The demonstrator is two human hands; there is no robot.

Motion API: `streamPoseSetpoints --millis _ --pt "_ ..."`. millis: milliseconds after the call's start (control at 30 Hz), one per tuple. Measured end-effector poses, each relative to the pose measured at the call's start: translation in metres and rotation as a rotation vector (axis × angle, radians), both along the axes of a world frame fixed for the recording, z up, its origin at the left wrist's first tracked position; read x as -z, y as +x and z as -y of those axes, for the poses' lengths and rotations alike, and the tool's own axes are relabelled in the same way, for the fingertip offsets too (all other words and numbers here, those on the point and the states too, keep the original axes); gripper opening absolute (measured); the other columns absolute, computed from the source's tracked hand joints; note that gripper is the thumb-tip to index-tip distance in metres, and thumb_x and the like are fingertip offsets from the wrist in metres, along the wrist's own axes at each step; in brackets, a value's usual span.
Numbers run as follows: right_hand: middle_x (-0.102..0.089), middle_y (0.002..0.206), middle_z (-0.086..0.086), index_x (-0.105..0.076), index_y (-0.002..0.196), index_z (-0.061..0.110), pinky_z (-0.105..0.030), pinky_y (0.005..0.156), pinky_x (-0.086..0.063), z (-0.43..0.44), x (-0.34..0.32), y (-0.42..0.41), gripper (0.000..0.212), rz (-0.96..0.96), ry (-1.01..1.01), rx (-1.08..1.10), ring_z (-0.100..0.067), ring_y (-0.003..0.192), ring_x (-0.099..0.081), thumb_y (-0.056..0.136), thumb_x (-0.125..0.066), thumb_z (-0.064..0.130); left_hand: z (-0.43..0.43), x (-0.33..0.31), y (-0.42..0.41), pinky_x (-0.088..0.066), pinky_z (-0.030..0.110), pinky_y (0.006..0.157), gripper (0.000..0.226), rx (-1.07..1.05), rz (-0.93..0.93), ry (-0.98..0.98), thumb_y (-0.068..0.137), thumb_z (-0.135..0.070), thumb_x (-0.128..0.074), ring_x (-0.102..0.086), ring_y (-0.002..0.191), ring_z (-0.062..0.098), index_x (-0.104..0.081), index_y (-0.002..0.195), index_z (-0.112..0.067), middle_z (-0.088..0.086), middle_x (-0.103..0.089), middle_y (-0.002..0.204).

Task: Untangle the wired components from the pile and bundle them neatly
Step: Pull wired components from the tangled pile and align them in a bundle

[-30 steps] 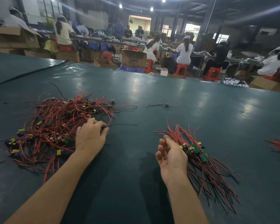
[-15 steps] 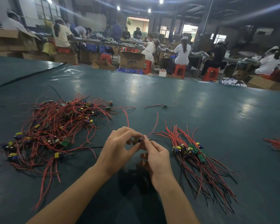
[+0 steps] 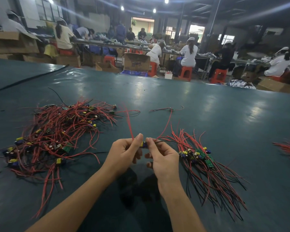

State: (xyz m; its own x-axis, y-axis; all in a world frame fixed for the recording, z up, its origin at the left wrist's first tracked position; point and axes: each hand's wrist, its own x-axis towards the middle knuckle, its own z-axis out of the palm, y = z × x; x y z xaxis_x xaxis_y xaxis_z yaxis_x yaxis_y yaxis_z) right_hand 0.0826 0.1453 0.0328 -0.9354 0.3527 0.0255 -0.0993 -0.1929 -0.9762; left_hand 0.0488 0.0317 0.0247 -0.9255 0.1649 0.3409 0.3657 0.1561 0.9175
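A small blue-and-yellow wired component (image 3: 144, 144) is held between both hands, just above the dark teal counter (image 3: 224, 118). The left hand (image 3: 124, 153) pinches its left end, thumb and forefinger closed narrow on it and the other fingers curled underneath. The right hand (image 3: 162, 156) pinches its right end in the same way. Two thin red leads (image 3: 130, 124) rise from the wired component, one up and to the left, the other arching up to the right. A black lead (image 3: 167, 141) runs off from it to the right.

Left of the wired component lies the tangled pile of red and black wires (image 3: 57, 131), studded with small yellow, blue and green parts. Just right of the component lies a bundle of the same pieces (image 3: 204, 161), its small green boards grouped together and its wires fanning toward the near edge. Beyond the component a single loose wired piece (image 3: 170, 109) lies alone on the counter. Well to its right, a blurred clump of red wires (image 3: 288, 149) sits at the frame edge. Far beyond it stand a brown cardboard box (image 3: 136, 61) and people seated on orange plastic stools (image 3: 185, 72).
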Motion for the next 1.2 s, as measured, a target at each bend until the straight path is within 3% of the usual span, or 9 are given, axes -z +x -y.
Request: streamPoseSetpoints --millis 100,200,433,600,733,900,1033,1200 --pt "-0.071 0.068 0.0 -0.075 0.068 0.018 -0.035 0.063 -0.05 0.001 0.001 0.0 0.021 0.024 -0.003 0.008 -0.017 0.067 -0.062 0.088 -0.073 0.023 -0.003 0.0 0.0 -0.041 0.021 0.046 0.058 0.009 0.028 0.067 0.094 -0.043 -0.043 -0.051 0.043 0.014 -0.058 0.054 -0.004 0.006 -0.056 0.049" --pt "-0.07 0.066 0.004 -0.074 0.061 0.023 -0.028 0.053 -0.048 -0.002 0.0 0.0 0.029 0.101 -0.066 0.013 -0.011 0.06 -0.062 0.089 -0.07 0.028 -0.005 0.001 -0.001 -0.041 0.021 0.047 0.057 -0.02 0.046 0.085 0.101 -0.031 -0.042 -0.052 0.045 0.016 -0.06 0.06 0.004 0.013 -0.059 0.055" --pt "-0.07 0.065 0.004 -0.071 0.077 0.018 -0.019 0.041 -0.042 -0.007 0.0 0.0 0.014 0.095 -0.128 0.097 -0.005 0.049 -0.057 0.09 -0.068 0.016 -0.006 0.002 -0.001 -0.041 0.02 0.045 0.052 -0.031 0.091 0.125 0.102 -0.03 -0.041 -0.053 0.048 0.017 -0.065 0.064 -0.004 0.007 -0.061 0.055" --pt "-0.074 0.073 0.002 -0.075 0.064 0.025 -0.023 0.051 -0.048 -0.008 0.0 -0.001 0.024 0.091 -0.124 0.043 -0.008 0.063 -0.064 0.088 -0.072 0.02 -0.005 0.001 -0.001 -0.047 0.026 0.051 0.058 0.067 0.101 0.083 0.086 -0.051 -0.048 -0.057 0.049 0.019 -0.064 0.064 0.0 0.009 -0.065 0.057" --pt "-0.076 0.079 -0.005 -0.079 0.072 0.023 -0.032 0.064 -0.055 -0.002 0.0 0.001 0.017 0.078 -0.109 -0.075 -0.02 0.073 -0.07 0.087 -0.072 0.018 -0.005 0.001 -0.003 -0.045 0.023 0.049 0.049 0.083 0.111 0.106 0.082 -0.05 -0.056 -0.054 0.047 0.016 -0.063 0.062 -0.005 0.004 -0.06 0.053" --pt "-0.076 0.075 -0.003 -0.08 0.072 0.026 -0.032 0.065 -0.052 0.002 0.0 0.001 0.018 0.06 -0.056 -0.068 -0.018 0.071 -0.067 0.087 -0.072 0.021 -0.004 -0.002 -0.001 -0.041 0.018 0.046 0.049 0.096 0.145 0.122 0.079 -0.053 -0.056 -0.054 0.046 0.015 -0.066 0.065 -0.007 0.005 -0.06 0.053" --pt "-0.067 0.057 0.005 -0.078 0.063 0.025 -0.02 0.047 -0.044 0.003 -0.001 0.002 0.025 0.053 -0.03 -0.039 -0.008 0.051 -0.056 0.087 -0.072 0.021 -0.008 -0.002 -0.001 -0.04 0.02 0.046 0.049 0.063 0.13 0.169 0.089 -0.036 -0.059 -0.049 0.044 0.016 -0.06 0.06 0.003 0.006 -0.055 0.047" --pt "-0.066 0.068 -0.007 -0.076 0.068 0.022 -0.038 0.062 -0.045 0.006 0.0 0.003 0.024 0.066 -0.038 -0.004 -0.025 0.068 -0.056 0.09 -0.068 0.019 -0.01 0.0 0.0 -0.039 0.018 0.044 0.051 0.036 0.104 0.191 0.094 -0.019 -0.06 -0.046 0.038 0.01 -0.061 0.043 -0.019 -0.001 -0.052 0.042"
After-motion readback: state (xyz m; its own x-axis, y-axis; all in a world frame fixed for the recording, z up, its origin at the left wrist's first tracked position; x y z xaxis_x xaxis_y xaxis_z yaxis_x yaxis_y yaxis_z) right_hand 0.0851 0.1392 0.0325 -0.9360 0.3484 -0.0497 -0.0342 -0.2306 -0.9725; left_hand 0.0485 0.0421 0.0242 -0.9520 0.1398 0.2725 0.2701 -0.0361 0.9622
